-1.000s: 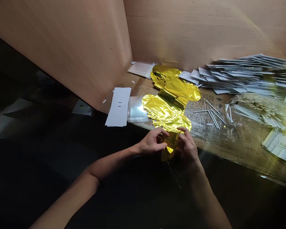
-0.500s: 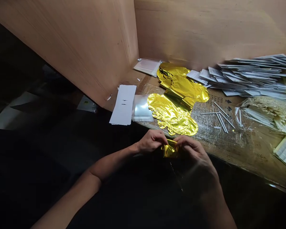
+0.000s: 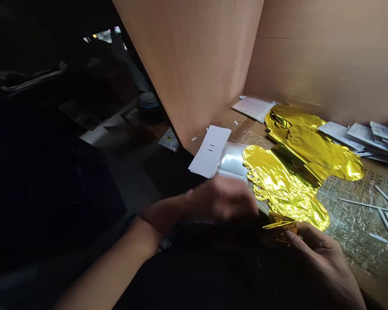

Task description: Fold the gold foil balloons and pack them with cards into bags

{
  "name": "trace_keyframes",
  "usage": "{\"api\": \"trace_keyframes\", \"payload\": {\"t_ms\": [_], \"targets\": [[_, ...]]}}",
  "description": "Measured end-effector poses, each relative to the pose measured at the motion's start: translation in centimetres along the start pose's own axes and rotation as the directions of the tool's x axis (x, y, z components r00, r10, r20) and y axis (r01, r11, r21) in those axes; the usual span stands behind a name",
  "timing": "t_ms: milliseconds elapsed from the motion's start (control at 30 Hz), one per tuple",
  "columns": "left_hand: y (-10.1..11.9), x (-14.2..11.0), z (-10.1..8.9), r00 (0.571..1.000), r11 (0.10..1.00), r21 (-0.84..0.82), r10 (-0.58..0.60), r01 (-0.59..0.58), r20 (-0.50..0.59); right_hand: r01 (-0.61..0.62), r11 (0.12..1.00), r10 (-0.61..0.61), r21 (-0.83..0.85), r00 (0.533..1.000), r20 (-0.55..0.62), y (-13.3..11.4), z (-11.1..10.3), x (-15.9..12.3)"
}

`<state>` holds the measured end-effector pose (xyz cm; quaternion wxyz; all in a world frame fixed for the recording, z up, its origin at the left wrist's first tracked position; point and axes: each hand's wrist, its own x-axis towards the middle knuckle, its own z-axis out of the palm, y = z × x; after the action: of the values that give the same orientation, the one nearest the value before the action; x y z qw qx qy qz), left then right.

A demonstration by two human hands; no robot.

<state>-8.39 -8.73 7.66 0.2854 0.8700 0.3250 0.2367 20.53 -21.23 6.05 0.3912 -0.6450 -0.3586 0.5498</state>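
Observation:
A folded strip of gold foil sits in my right hand, pinched between thumb and fingers. My left hand is blurred and curled just left of the strip, and I cannot tell whether it grips the foil's hidden end. Part of the strip falls into shadow. Beyond both hands, flat gold foil balloons with scalloped edges lie in a heap on the table, almost touching the strip.
Plywood walls rise behind the table. A white paper stack and clear plastic bags lie left of the foil. White sticks and printed sheets lie to the right.
The view has swung left, shifting the table rightward in the picture. My hands have moved apart, and the foil now lies in my right hand, lower and further right.

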Motion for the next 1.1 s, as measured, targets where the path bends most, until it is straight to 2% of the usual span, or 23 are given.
{"api": "trace_keyframes", "payload": {"t_ms": [33,67,100,133,167,233,300,333,433,533,600,733,833,900,967,1033,1100], "targets": [[-2.7,1.1,-0.3,0.974,0.98,0.07,-0.174,0.185,-0.143,-0.028,0.999,0.028,0.018,1.0,-0.002,0.4,0.0,0.1],[-5.7,2.1,-0.7,0.886,0.902,0.139,-0.355,0.408,-0.299,-0.062,0.997,0.062,0.049,0.998,0.001,0.8,0.0,0.2],[-8.7,2.9,-1.1,0.764,0.781,0.17,-0.498,0.601,-0.41,-0.089,0.993,0.089,0.08,0.996,0.003,1.2,-0.1,0.3],[-11.5,3.3,-1.5,0.662,0.667,0.167,-0.611,0.726,-0.434,-0.095,0.991,0.095,0.099,0.995,-0.003,1.5,-0.3,0.4],[-13.9,3.4,-1.9,0.599,0.595,0.152,-0.691,0.789,-0.405,-0.093,0.99,0.095,0.11,0.995,-0.009,1.9,-0.4,0.5],[-17.3,2.8,-2.4,0.549,0.544,0.111,-0.774,0.831,-0.315,-0.085,0.99,0.087,0.108,0.996,-0.014,2.3,-0.7,0.8],[-18.7,1.7,-2.4,0.549,0.549,0.087,-0.787,0.831,-0.281,-0.067,0.993,0.069,0.098,0.997,-0.017,2.5,-0.7,1.1],[-18.8,1.2,-2.2,0.551,0.554,0.086,-0.778,0.828,-0.301,-0.049,0.994,0.051,0.094,0.999,-0.017,2.5,-0.7,1.3],[-18.2,0.3,-1.3,0.571,0.57,0.122,-0.734,0.812,-0.369,0.01,0.997,-0.011,0.07,1.0,0.006,2.5,-0.2,1.9],[-17.3,0.1,-0.2,0.593,0.575,0.172,-0.717,0.8,-0.365,0.034,0.998,-0.036,0.056,0.998,0.045,2.8,0.3,2.5],[-16.8,0.2,0.5,0.589,0.566,0.184,-0.711,0.803,-0.384,0.047,0.997,-0.05,0.058,0.998,0.047,3.3,0.4,3.0],[-16.0,0.3,1.4,0.575,0.578,0.177,-0.636,0.797,-0.515,0.072,0.996,-0.074,0.054,0.997,0.034,4.2,0.4,3.4],[-15.5,0.0,0.9,0.558,0.64,0.051,-0.625,0.767,-0.545,0.047,0.995,-0.051,0.084,0.997,0.053,4.5,0.3,3.3],[-14.8,-0.3,0.3,0.543,0.702,-0.101,-0.625,0.705,-0.562,0.047,0.987,-0.06,0.151,0.995,0.081,4.3,0.5,3.4],[-13.4,-0.2,0.2,0.532,0.777,-0.238,-0.586,0.582,-0.611,0.092,0.968,-0.119,0.235,0.988,0.099,3.8,1.2,3.8],[-11.0,0.2,1.3,0.542,0.835,-0.345,-0.543,0.428,-0.642,0.175,0.94,-0.209,0.291,0.974,0.087,2.7,2.5,4.5],[-7.8,0.7,3.6,0.56,0.839,-0.463,-0.538,0.284,-0.631,0.274,0.918,-0.295,0.286,0.955,0.032,1.3,4.2,5.4]]}}
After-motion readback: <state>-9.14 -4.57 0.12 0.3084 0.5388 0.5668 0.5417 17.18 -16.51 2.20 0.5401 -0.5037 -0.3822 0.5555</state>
